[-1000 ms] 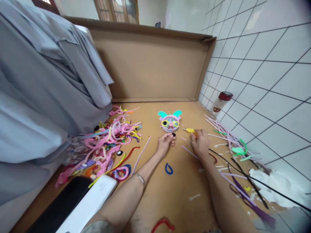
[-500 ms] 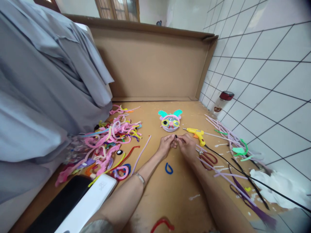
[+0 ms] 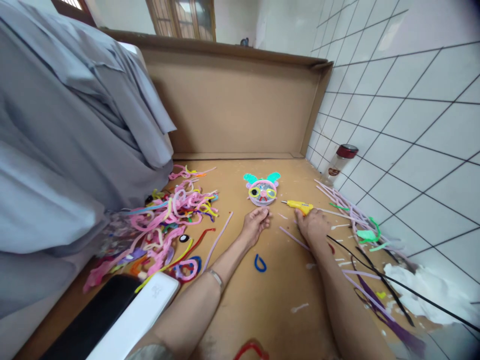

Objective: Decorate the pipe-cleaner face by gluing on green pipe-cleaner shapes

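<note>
L hand [image 3: 255, 224]: thumb & fingertips pressed tog., just nearside of animal-face craft [image 3: 263, 192]; contents, if any, hidden. R hand [image 3: 314, 226] covers hdl. of yellow glue gun [image 3: 298, 205], rt. of craft; grip closure obscured, can't tell.

Craft workspace with glue gun [image 3: 300, 205]

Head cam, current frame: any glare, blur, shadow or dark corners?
Head view: top-right corner goes black; pale sheen on the tiled wall; shadow on the cardboard panel beside the grey cloth. Head view: red piece at the bottom edge looks soft; left hand fingertips too indistinct to tell whether they hold anything.
</note>
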`<state>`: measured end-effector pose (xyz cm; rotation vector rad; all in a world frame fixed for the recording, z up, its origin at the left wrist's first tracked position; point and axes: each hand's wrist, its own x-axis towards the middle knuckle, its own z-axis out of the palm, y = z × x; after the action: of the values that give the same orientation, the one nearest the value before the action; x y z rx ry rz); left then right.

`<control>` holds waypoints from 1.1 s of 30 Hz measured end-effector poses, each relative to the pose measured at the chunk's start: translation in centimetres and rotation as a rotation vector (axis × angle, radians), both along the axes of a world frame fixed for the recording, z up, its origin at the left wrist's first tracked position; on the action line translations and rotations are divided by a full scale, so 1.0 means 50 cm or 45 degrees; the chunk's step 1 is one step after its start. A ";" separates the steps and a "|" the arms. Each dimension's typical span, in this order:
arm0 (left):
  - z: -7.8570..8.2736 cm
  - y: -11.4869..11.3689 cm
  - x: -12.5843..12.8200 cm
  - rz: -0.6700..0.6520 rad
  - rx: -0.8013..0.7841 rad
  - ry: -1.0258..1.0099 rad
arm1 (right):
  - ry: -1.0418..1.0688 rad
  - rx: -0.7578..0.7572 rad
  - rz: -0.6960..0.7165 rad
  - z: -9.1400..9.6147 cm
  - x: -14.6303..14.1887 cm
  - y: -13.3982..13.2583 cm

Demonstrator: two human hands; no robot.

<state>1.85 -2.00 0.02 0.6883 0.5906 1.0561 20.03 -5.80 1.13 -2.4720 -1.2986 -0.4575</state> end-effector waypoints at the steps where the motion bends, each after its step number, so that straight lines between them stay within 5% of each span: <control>1: 0.000 0.000 0.000 0.005 -0.003 -0.011 | -0.004 -0.026 -0.011 -0.005 0.005 0.003; 9: -0.001 0.004 0.000 0.003 -0.049 -0.073 | 0.240 -0.095 -0.119 -0.002 0.016 0.034; 14: 0.001 0.008 -0.003 -0.023 -0.106 -0.139 | 0.302 0.093 -0.142 0.015 0.019 0.026; 21: 0.007 0.013 -0.009 -0.020 -0.204 -0.261 | 0.166 0.461 0.028 0.042 -0.021 -0.008; 33: 0.003 0.021 -0.013 0.023 -0.219 -0.300 | -0.103 0.366 0.449 0.051 -0.070 -0.037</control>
<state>1.20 -0.92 0.19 0.4020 0.4769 1.0713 16.52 -7.67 3.66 -1.9595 -1.5400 -0.6093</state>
